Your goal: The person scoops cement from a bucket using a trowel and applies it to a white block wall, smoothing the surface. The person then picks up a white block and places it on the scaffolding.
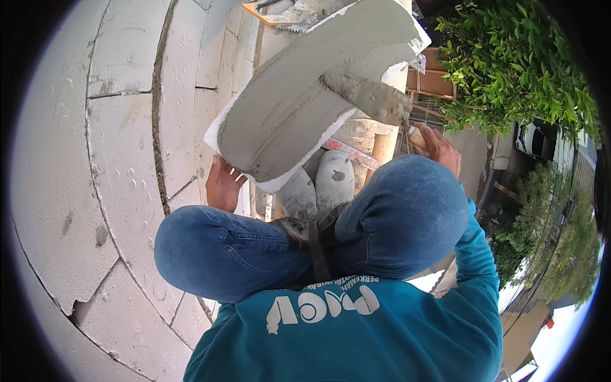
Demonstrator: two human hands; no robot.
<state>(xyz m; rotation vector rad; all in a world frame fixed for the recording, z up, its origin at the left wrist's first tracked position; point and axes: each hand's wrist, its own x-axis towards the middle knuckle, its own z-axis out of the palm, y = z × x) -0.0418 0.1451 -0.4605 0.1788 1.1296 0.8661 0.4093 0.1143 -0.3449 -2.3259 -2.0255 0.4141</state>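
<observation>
A long white slab (224, 121) lies slantwise in front of my knees, its upper face spread with wet grey mortar (286, 105). At its near left end, my left hand (223, 183) holds the edge, palm partly up and fingertips against the slab's corner. My right hand (438, 149) is closed around the handle of a trowel (372, 99), just beyond my right knee. Thick mortar coats the trowel's blade, which rests on the mortar layer near the slab's right side. Part of the slab's underside is hidden.
A wall of white blocks (127, 127) rises close on my left. An orange-handled saw (280, 11) lies beyond the slab. My dusty boots (334, 175) stand on wooden boards beside a red-and-white strip (351, 153). To the right, the ground drops to a street with a car (529, 140) and trees (522, 57).
</observation>
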